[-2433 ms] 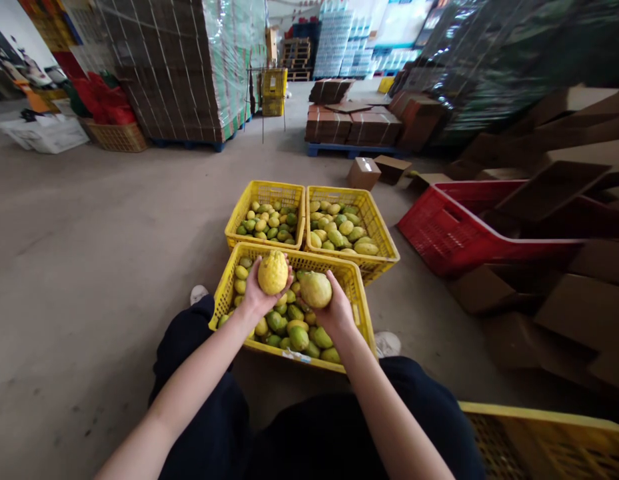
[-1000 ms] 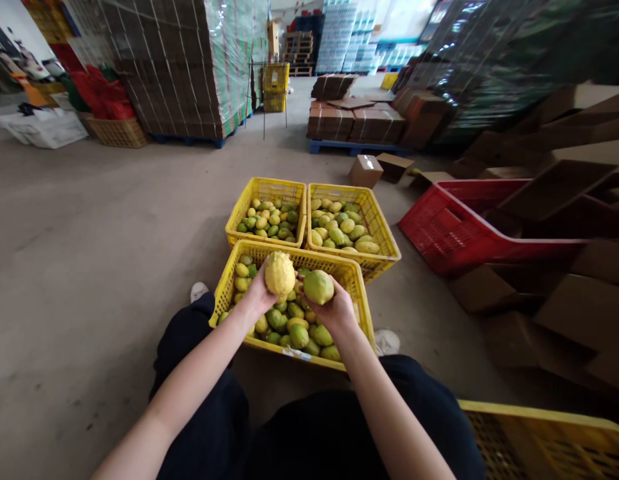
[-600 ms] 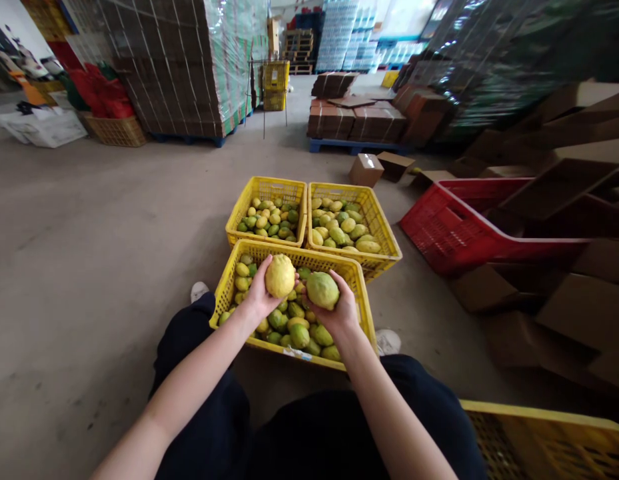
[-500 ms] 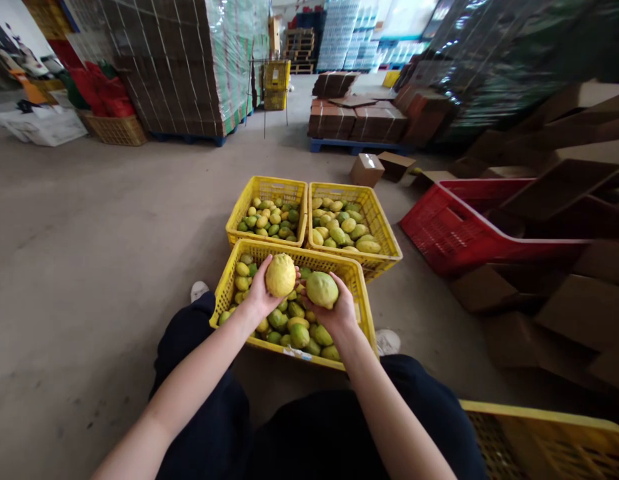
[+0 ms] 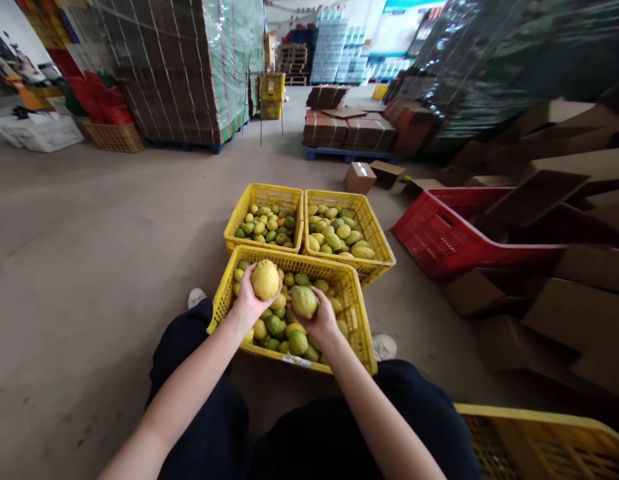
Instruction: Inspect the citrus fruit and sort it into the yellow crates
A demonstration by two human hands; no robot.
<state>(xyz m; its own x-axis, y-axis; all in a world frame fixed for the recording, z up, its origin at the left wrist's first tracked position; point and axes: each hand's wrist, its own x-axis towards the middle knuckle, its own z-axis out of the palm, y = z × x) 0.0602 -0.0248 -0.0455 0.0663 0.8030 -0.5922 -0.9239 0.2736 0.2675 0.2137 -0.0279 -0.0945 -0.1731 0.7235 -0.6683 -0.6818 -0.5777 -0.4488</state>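
Observation:
A bumpy yellow fruit (image 5: 266, 279) rests in my left hand (image 5: 248, 298), its fingers curled around the sides. My right hand (image 5: 323, 316) holds a smoother green fruit (image 5: 304, 302) a little lower and to the right. Both hands are above the near yellow crate (image 5: 362, 319), which holds many green and yellow fruits. Behind it, two more yellow crates stand side by side: the left one (image 5: 231, 225) with small fruits, the right one (image 5: 384, 233) with larger ones.
At the right stand a red crate (image 5: 439, 233) and a heap of cardboard boxes (image 5: 579, 307). Another yellow crate (image 5: 539, 417) is at the lower right. Farther off are a small carton (image 5: 360, 178), flattened cardboard on a blue pallet (image 5: 329, 153) and a wrapped stack (image 5: 164, 73).
Both hands have moved slightly left with their fruits, and the green fruit is a little lower. The view has shifted slightly.

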